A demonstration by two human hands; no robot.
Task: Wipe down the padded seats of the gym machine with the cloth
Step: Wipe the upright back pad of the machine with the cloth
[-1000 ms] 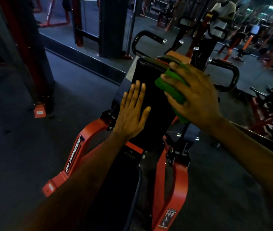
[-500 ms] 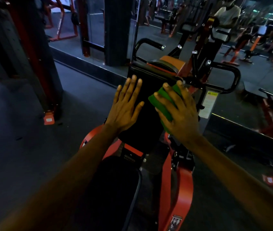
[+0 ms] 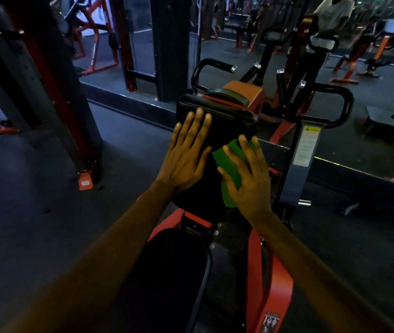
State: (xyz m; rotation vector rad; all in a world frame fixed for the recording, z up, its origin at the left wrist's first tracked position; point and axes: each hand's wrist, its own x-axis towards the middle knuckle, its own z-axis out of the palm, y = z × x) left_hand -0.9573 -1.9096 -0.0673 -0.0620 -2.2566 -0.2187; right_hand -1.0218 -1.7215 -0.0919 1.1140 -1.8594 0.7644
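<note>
My left hand (image 3: 186,159), fingers straight, rests flat on the black back pad (image 3: 220,126); my right hand (image 3: 248,186), fingers spread, presses the green cloth (image 3: 229,164) against it.

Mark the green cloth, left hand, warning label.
green cloth (image 3: 231,169), head view, exposed fold between thumb and forefinger
left hand (image 3: 186,156), head view, back of the hand
warning label (image 3: 306,145), head view, middle of the sticker

I've dragged the right hand (image 3: 248,186) and its cloth (image 3: 229,169) down the pad (image 3: 222,121), from the top edge to the lower right, so it now sits just below the left hand (image 3: 186,159). The left hand has crept up, fingertips near the pad's top. A warning label (image 3: 306,145) has come into view at centre right.
</note>
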